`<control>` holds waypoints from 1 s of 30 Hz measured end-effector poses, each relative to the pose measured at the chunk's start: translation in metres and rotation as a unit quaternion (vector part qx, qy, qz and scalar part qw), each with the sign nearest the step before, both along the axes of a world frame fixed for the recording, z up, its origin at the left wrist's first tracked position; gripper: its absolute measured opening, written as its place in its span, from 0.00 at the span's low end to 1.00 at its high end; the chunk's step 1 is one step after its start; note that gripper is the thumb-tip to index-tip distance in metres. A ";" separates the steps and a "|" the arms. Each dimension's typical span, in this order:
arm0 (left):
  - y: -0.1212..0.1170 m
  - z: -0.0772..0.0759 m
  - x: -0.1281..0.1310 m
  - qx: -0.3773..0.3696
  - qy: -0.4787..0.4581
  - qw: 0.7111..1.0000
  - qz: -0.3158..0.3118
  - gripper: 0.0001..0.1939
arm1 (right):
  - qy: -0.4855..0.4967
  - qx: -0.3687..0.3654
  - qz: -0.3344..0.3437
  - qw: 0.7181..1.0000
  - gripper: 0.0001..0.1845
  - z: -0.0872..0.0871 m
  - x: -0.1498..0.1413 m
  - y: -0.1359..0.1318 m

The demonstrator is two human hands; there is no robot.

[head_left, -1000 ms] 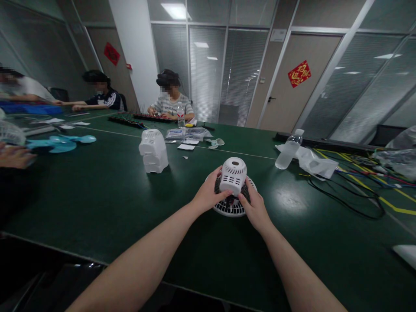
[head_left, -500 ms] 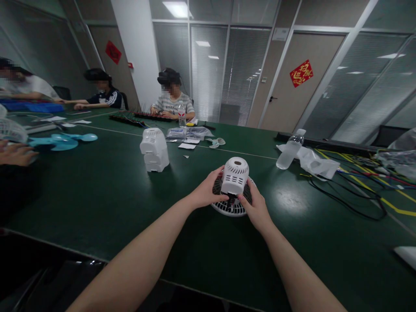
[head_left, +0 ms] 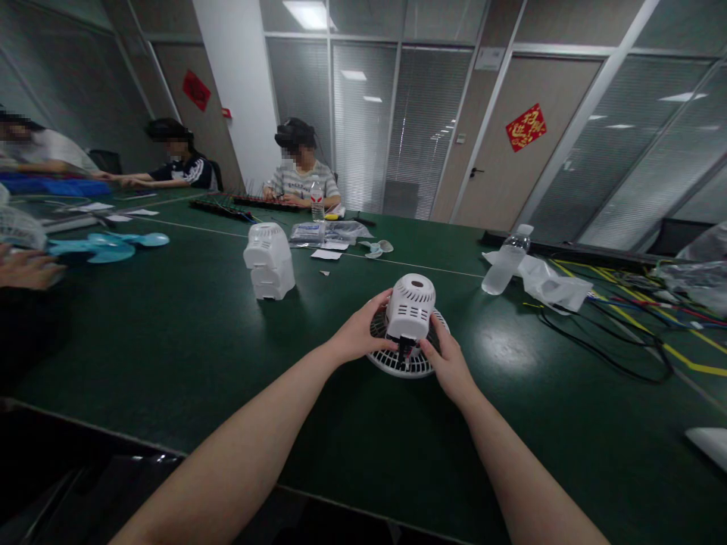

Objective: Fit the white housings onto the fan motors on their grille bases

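On the green worktop [head_left: 170, 333], just below and right of centre, a fan grille [head_left: 417, 369] lies beneath a white cover [head_left: 412, 306], its sides held by the left hand [head_left: 360, 333] and right hand [head_left: 448, 359]. Dark parts [head_left: 405, 350] show at its near edge; it seems unclosed, though the grip hides much. Stacked covers [head_left: 271, 261], left, and a bottle [head_left: 505, 265], right, stand clear.

White housing [head_left: 411, 309] in two-handed grip [head_left: 362, 333]
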State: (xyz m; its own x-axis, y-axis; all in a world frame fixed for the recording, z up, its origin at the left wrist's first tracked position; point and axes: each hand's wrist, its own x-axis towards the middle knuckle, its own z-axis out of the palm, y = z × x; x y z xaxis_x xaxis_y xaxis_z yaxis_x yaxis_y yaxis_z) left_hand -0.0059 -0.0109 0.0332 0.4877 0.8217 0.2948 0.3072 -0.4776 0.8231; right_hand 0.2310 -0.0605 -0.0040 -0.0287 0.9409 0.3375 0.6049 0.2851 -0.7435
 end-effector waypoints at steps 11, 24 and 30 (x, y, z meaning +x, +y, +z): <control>-0.001 -0.005 0.004 0.007 0.015 1.000 0.015 0.58 | 0.041 0.021 0.044 0.998 0.42 0.001 0.001 -0.002; 0.005 -0.010 0.002 -0.029 -0.034 0.998 -0.036 0.54 | 0.059 0.026 0.049 0.997 0.41 -0.003 0.004 -0.001; 0.006 -0.012 0.000 -0.044 -0.038 0.998 -0.034 0.58 | 0.073 0.034 0.055 0.995 0.41 -0.005 0.005 0.001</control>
